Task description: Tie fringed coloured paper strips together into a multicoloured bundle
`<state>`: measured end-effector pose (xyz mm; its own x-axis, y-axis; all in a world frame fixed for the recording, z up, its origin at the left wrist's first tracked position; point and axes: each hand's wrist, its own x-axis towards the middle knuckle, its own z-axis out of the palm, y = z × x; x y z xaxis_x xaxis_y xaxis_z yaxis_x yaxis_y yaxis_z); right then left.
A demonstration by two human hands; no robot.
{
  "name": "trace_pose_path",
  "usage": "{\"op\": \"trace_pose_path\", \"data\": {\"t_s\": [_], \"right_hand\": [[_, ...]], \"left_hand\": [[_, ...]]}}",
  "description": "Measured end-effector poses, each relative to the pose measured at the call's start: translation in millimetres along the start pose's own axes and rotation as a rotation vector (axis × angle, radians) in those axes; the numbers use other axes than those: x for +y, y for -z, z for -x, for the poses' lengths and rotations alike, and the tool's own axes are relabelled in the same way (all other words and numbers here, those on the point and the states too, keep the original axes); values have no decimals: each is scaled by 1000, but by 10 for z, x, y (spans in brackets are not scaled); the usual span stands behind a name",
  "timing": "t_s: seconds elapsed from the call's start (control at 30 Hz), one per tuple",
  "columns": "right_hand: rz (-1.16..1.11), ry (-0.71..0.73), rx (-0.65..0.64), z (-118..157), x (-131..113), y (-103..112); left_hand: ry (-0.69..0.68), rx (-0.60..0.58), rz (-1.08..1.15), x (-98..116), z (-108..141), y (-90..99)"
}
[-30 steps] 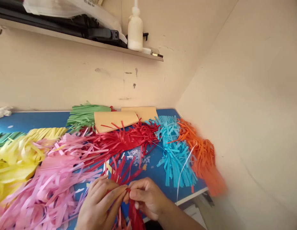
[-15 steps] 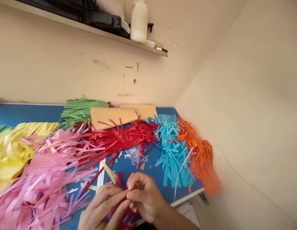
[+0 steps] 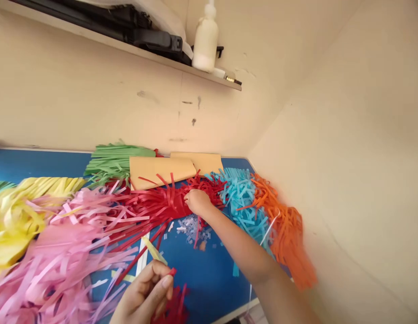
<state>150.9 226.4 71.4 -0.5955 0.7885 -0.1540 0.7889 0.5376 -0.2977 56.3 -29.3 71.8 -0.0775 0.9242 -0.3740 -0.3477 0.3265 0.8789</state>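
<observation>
My left hand (image 3: 148, 290) is closed near the front of the table, pinching the tip of a red fringed paper strip (image 3: 177, 306). A small red end shows above its thumb and forefinger, and blurred fringe hangs below. Farther forward, my right hand (image 3: 198, 202) lies over the pile of red fringed paper (image 3: 158, 202). Its fingers are curled in; what they hold, if anything, is hidden. Just below it is a heap of small clear, pale pieces (image 3: 191, 228). A narrow yellow paper strip (image 3: 154, 251) lies beside my left hand.
Pink (image 3: 63, 252), yellow (image 3: 13, 225) and green fringed paper (image 3: 119, 159) lies to the left. Blue (image 3: 240, 189) and orange fringe (image 3: 291, 238) lies to the right. Tan folded sheets (image 3: 161, 172) rest at the back. Above, a wall shelf (image 3: 128, 42) carries a white bottle (image 3: 205, 42).
My right hand has left my left hand and stretched forward to the red pile. The left hand keeps the red strip. The view has tilted slightly upward.
</observation>
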Motion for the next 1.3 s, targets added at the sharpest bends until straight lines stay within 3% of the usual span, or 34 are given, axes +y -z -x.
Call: {"op": "trace_pose_path", "data": {"t_s": [0.13, 0.23, 0.33, 0.4, 0.47, 0.53, 0.63, 0.73, 0.83, 0.97, 1.2, 1.3], "right_hand": [[74, -20, -36, -35, -80, -9], [26, -23, -3, 51, -62, 174], [-117, 28, 98, 389, 4, 370], [-458, 70, 138, 758, 5, 367], [-958, 62, 65, 1162, -52, 221], [-1270, 21, 21, 1514, -154, -21], [-1473, -22, 76, 1835, -314, -371], [-1623, -65, 105, 1950, -383, -539], [-1695, -93, 156, 2007, -361, -555], [-1691, -90, 253, 2095, -318, -529], [-1659, -163, 256, 2157, -328, -560], [-1520, -139, 304, 2181, -345, -522]], "left_hand": [[-13, 97, -15, 23, -117, -4], [-9, 120, -19, 115, -125, -28], [-26, 171, -29, 191, -103, -54], [-43, 192, -63, 209, -99, -69], [-75, 191, -105, 201, -107, -91], [-127, 169, -175, 180, -120, -124], [-221, 91, -324, 153, -130, -184], [-280, 15, -421, 157, -121, -240], [-283, -26, -470, 165, -104, -283], [-351, 11, -601, 134, -81, -297], [-647, 60, -803, 164, -18, -305], [-753, 25, -874, 174, -1, -308]]}}
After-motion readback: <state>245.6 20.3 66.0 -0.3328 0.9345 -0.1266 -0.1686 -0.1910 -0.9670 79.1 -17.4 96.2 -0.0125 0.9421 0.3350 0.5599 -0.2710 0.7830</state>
